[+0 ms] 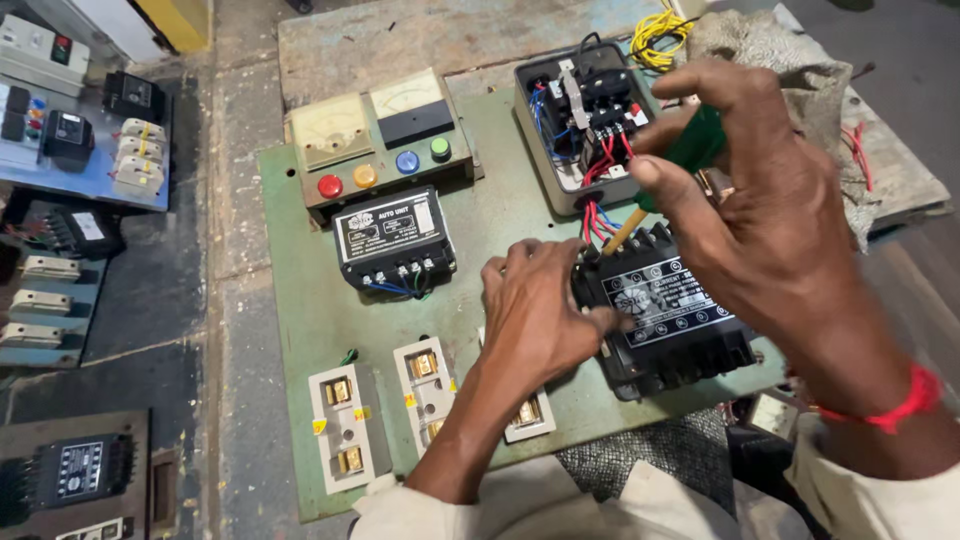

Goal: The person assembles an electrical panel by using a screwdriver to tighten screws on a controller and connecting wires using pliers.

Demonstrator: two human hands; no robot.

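A: What is the right hand (770, 210) doing?
B: Its fingers are clenched round a green-handled screwdriver (690, 150), whose yellowish shaft slants down to the top edge of the black relay box (665, 315), near the red and blue wires (597, 218).
A: And the left hand (540, 315)?
B: It lies on the left end of that same black box, fingers bent and pressing on its edge, grasping the box rather than lifting it.
A: Where does the box sit?
B: On the green board (310, 300), toward its right side, just below the open grey starter box (580, 125) with the wires coming out of it.
A: What else is on the board?
B: A smaller black unit (393, 238) in the middle, a meter panel (375, 130) with red, orange, blue and green buttons above it, and white fuse holders (343, 425) along the near edge.
A: Anything beside the board?
B: Yellow wire (655, 35) and a piece of sacking (790, 60) at the top right, and more switchgear on the floor at the left
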